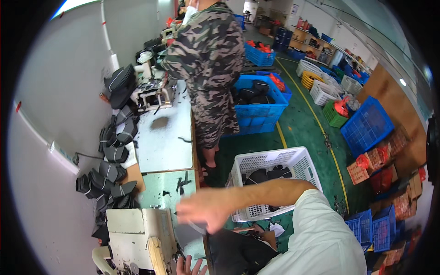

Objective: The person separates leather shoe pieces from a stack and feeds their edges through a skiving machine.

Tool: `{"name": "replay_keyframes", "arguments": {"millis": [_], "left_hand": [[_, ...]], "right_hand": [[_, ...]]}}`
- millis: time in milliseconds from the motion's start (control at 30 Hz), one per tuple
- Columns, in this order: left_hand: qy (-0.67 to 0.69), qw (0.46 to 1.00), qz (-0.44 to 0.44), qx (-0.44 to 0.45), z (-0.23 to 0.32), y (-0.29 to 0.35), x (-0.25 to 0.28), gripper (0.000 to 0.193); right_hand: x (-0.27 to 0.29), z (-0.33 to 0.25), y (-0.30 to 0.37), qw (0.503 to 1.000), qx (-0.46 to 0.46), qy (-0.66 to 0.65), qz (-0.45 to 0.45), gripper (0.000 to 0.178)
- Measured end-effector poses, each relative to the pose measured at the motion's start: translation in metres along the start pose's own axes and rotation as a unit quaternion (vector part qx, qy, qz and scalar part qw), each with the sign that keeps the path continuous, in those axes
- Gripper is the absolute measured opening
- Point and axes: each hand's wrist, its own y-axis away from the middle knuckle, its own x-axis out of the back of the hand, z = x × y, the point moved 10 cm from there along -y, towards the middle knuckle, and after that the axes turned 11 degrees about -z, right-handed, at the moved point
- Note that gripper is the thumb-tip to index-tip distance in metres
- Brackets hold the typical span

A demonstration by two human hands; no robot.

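Right hand [206, 208] at 6 o'clock, blurred, palm down, fingers loosely spread and pointing toward 9; holds nothing that I can make out. It hangs over the near end of the pale green worktable [165, 137], just beside the cream sewing machine head [137, 233] at 7 o'clock. A thin pale curved strip [198, 228] shows under the palm; contact unclear.

Left hand [190, 266] at the bottom edge, only fingertips visible, spread, pointing up, touching nothing I can see.

Stack of black shoe uppers with grey trim [110, 178] along the table's wall side, 8–9 o'clock. White slatted plastic basket [275, 176] with black pieces, on green floor just right of the hand. Person in camouflage clothing [208, 64] stands at 12 by a blue plastic crate [259, 107].
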Motion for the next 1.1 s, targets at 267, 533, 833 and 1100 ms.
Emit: {"name": "replay_keyframes", "arguments": {"millis": [267,533,833,1100], "left_hand": [[0.002,0.994,0.036,0.104,-0.055,0.052,0.055,0.065],[-0.407,0.732,0.487,-0.249,-0.039,0.184,0.100,0.044],[0.066,0.963,0.259,-0.024,-0.028,0.149,0.063,0.043],[0.078,0.980,0.183,-0.001,-0.058,0.190,0.090,0.051]], "right_hand": [[-0.038,-0.117,-0.017,0.939,0.283,-0.162,0.107,0.052],[-0.051,-0.155,-0.039,0.942,0.125,-0.145,0.275,0.011],[-0.070,-0.197,-0.067,0.923,0.269,-0.219,0.166,0.024],[-0.136,-0.191,-0.082,0.900,0.176,-0.393,0.074,0.012]]}}
